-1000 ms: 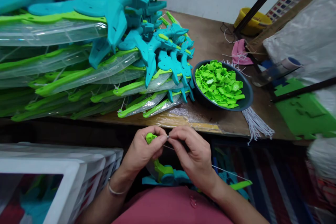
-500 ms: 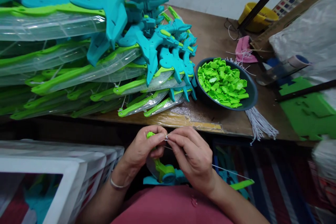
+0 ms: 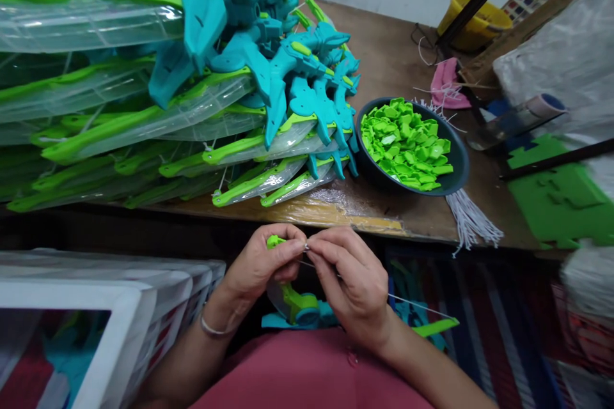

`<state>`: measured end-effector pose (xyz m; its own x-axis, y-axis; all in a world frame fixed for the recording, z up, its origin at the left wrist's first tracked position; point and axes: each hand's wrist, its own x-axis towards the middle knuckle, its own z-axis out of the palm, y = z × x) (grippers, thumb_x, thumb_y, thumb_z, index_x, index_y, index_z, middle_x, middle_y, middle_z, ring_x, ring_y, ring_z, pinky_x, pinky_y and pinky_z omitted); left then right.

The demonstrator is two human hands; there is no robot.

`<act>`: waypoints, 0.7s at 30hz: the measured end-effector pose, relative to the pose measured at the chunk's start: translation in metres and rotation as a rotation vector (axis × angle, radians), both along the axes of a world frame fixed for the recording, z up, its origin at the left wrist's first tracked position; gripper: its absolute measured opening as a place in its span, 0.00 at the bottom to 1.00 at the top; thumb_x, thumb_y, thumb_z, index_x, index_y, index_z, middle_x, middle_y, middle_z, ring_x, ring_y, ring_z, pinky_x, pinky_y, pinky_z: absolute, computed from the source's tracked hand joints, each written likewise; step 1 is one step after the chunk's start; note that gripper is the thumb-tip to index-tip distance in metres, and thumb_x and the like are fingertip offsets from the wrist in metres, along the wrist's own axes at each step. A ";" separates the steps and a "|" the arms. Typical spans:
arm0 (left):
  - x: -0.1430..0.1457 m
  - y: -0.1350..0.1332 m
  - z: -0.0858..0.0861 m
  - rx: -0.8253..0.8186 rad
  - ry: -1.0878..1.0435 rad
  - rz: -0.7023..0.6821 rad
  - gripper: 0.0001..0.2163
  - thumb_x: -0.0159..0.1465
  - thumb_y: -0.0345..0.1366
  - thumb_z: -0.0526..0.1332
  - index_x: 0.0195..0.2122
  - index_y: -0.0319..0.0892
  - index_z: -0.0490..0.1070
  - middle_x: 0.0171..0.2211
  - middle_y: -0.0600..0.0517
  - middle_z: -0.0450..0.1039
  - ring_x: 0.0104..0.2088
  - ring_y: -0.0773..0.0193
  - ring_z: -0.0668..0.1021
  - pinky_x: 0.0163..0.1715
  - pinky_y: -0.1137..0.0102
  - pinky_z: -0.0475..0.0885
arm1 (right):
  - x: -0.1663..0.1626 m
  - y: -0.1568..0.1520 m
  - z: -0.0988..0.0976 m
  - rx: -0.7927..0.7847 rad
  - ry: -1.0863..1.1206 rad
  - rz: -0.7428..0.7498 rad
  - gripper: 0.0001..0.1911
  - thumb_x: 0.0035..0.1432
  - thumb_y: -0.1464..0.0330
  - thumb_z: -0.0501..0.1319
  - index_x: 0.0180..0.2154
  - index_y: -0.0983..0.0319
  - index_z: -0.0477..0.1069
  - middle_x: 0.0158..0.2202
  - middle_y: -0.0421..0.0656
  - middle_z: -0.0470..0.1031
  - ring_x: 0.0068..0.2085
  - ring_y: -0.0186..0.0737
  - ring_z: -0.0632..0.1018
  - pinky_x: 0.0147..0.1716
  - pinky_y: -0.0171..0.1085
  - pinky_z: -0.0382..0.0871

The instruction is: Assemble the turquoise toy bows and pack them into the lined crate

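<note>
Below the table edge, my left hand (image 3: pixel 256 265) is closed round the green end of a teal and green plastic toy bow (image 3: pixel 297 310) that rests on my lap. My right hand (image 3: pixel 352 284) pinches a thin white string (image 3: pixel 417 308) right at the bow's green tip, fingertips touching those of the left hand. The string trails off to the right across my lap. On the table a big pile of finished bows (image 3: pixel 158 83), teal with green limbs in clear wrap, is stacked to the left. A dark bowl (image 3: pixel 455 166) full of small green plastic pieces (image 3: pixel 405 144) stands to the right of the pile.
A bundle of white strings (image 3: pixel 467 220) hangs over the table's front edge by the bowl. A green foam sheet (image 3: pixel 561 201), a yellow tub (image 3: pixel 472 19), a pink cloth (image 3: pixel 446 83) and plastic bags lie at the right. White crates (image 3: pixel 115 307) stand at lower left.
Both hands keep working at the bow's tip with barely any shift. The camera has tipped slightly, so the table contents sit a little higher in view.
</note>
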<state>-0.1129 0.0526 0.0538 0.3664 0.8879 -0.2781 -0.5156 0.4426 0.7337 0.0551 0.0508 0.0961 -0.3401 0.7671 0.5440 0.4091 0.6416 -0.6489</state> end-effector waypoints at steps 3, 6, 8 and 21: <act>0.000 0.000 0.001 -0.003 -0.025 -0.014 0.18 0.58 0.47 0.74 0.28 0.37 0.71 0.16 0.59 0.60 0.15 0.77 0.60 0.15 0.80 0.56 | -0.001 -0.002 -0.003 0.007 0.029 -0.008 0.10 0.65 0.81 0.63 0.44 0.65 0.77 0.39 0.47 0.79 0.41 0.38 0.79 0.40 0.38 0.79; 0.000 -0.001 0.002 -0.022 -0.045 -0.045 0.19 0.57 0.47 0.74 0.27 0.37 0.71 0.18 0.58 0.61 0.16 0.77 0.61 0.15 0.81 0.55 | -0.001 -0.004 -0.008 0.054 0.061 -0.013 0.11 0.65 0.80 0.64 0.46 0.62 0.77 0.39 0.45 0.79 0.41 0.38 0.80 0.40 0.40 0.80; 0.001 -0.001 0.003 -0.024 -0.056 -0.066 0.19 0.58 0.48 0.74 0.26 0.37 0.71 0.19 0.58 0.61 0.16 0.77 0.61 0.15 0.81 0.56 | 0.001 -0.005 -0.011 0.086 0.076 -0.013 0.11 0.65 0.78 0.65 0.47 0.61 0.77 0.40 0.45 0.80 0.41 0.39 0.80 0.39 0.40 0.81; 0.003 -0.004 0.003 0.001 -0.026 -0.017 0.17 0.62 0.46 0.72 0.28 0.37 0.72 0.17 0.60 0.59 0.15 0.77 0.60 0.15 0.81 0.57 | 0.003 -0.001 -0.015 0.206 0.013 -0.039 0.13 0.64 0.79 0.65 0.48 0.62 0.77 0.40 0.46 0.80 0.41 0.39 0.80 0.38 0.41 0.81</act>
<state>-0.1102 0.0487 0.0565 0.3884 0.8818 -0.2676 -0.5274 0.4508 0.7202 0.0582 0.0497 0.0810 -0.3041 0.6518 0.6948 0.4286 0.7450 -0.5112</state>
